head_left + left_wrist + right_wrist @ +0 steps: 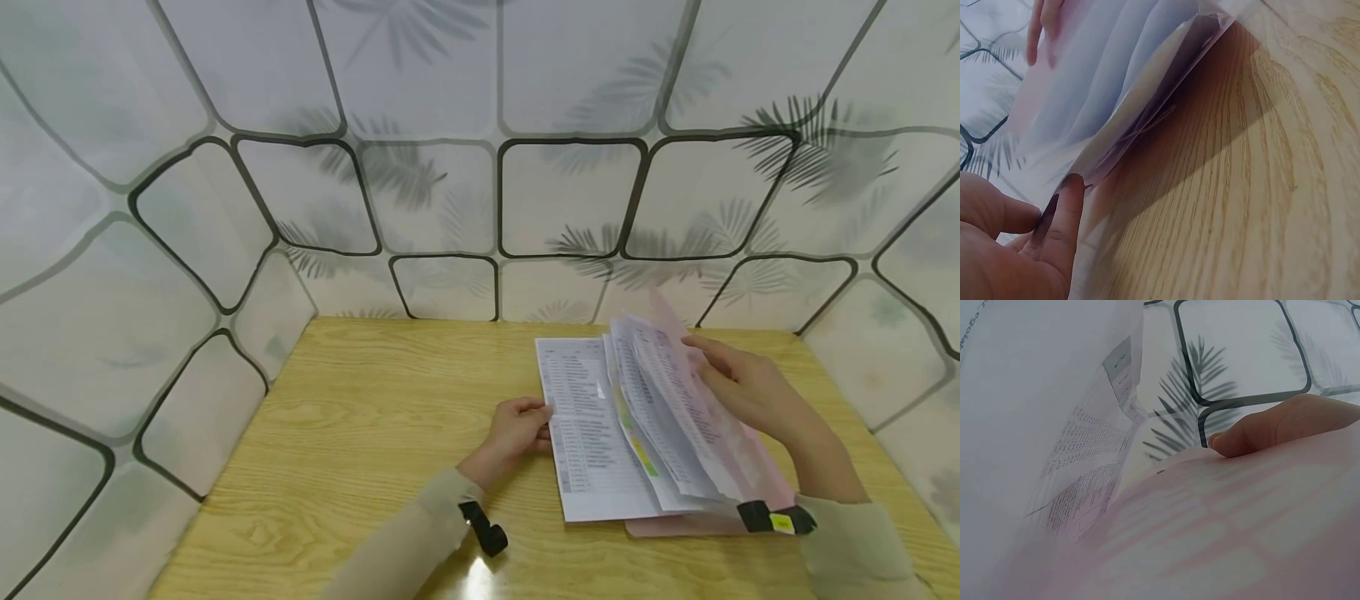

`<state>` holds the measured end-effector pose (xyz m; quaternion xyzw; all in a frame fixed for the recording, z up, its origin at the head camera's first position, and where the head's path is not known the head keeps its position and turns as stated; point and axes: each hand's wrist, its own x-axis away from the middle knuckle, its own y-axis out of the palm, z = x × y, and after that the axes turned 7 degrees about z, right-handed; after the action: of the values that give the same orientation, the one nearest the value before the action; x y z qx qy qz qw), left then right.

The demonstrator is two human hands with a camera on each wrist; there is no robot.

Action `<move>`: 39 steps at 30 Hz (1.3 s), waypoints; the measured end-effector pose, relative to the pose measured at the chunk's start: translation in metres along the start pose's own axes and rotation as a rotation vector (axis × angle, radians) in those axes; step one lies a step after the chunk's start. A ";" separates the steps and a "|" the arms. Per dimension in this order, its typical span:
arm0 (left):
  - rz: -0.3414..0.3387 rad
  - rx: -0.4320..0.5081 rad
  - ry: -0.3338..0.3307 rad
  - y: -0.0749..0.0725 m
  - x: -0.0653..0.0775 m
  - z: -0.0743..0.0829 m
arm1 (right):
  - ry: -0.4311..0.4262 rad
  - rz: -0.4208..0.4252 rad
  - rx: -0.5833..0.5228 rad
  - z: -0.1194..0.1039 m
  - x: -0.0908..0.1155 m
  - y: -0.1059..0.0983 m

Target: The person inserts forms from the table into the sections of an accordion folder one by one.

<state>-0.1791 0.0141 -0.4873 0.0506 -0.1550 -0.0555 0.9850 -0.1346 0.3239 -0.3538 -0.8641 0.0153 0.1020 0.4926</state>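
A stack of printed sheets lies in a pink translucent folder, right of the table's middle. Several sheets are fanned upward, with yellow and green tabs along one edge. My left hand pinches the stack's left edge; in the left wrist view its thumb and fingers close on that edge. At the upper right, my right hand grips the raised pink cover. In the right wrist view one digit shows above the cover's edge, and finger shapes show dimly through the pink sheet.
The wooden table extends left of the folder. A patterned curtain-like wall with dark outlines and leaf prints stands behind the table and on both sides. Black straps sit on both sleeved wrists.
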 end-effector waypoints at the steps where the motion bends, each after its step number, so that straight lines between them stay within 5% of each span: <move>1: -0.003 -0.004 0.002 0.001 0.000 0.000 | 0.001 -0.001 0.000 0.000 0.000 0.000; 17: -0.040 0.010 0.038 0.020 -0.003 0.001 | -0.020 0.010 -0.012 0.002 0.001 0.001; 29: -0.038 0.003 0.133 0.033 -0.007 -0.003 | -0.023 0.018 0.006 -0.001 -0.001 -0.001; 39: -0.065 -0.005 0.106 0.043 -0.007 -0.001 | -0.011 0.013 0.015 0.000 -0.003 0.001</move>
<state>-0.1814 0.0577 -0.4851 0.0562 -0.1009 -0.0851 0.9897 -0.1371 0.3232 -0.3538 -0.8597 0.0190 0.1098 0.4985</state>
